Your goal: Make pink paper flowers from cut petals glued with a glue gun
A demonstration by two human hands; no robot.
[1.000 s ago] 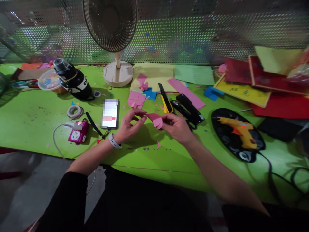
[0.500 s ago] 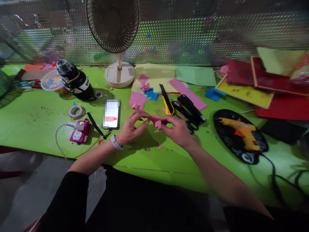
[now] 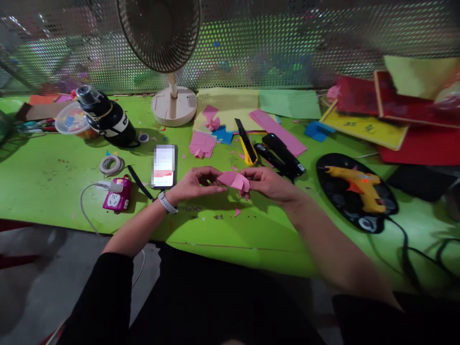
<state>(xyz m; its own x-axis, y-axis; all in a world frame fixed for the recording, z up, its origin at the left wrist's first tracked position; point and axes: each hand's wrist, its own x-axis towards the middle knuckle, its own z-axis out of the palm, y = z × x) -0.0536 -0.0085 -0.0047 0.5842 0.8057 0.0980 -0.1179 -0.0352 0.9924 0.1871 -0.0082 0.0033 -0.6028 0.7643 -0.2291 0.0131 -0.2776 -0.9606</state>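
Observation:
Both my hands meet over the green table point(image 3: 53, 177), pinching a small folded pink paper piece point(image 3: 234, 180) between them. My left hand point(image 3: 196, 184), with a white band on its wrist, holds the paper's left end with thumb and fingertips. My right hand point(image 3: 269, 183) grips its right end, fingers curled under it. The paper sits just above the tabletop. Small pink scraps point(image 3: 236, 211) lie below it.
A phone point(image 3: 164, 166) lies left of my hands, a yellow utility knife point(image 3: 246, 142) and black stapler point(image 3: 283, 154) behind them. A yellow glue gun point(image 3: 355, 184) rests on a black tray at right. A fan point(image 3: 168, 62), black bottle point(image 3: 108, 120), tape roll point(image 3: 111, 165) and coloured paper sheets point(image 3: 287, 103) stand around.
My hands have lowered closer to the table, and the pink paper has been turned and flattened out between my fingers. The rest of the table is unchanged.

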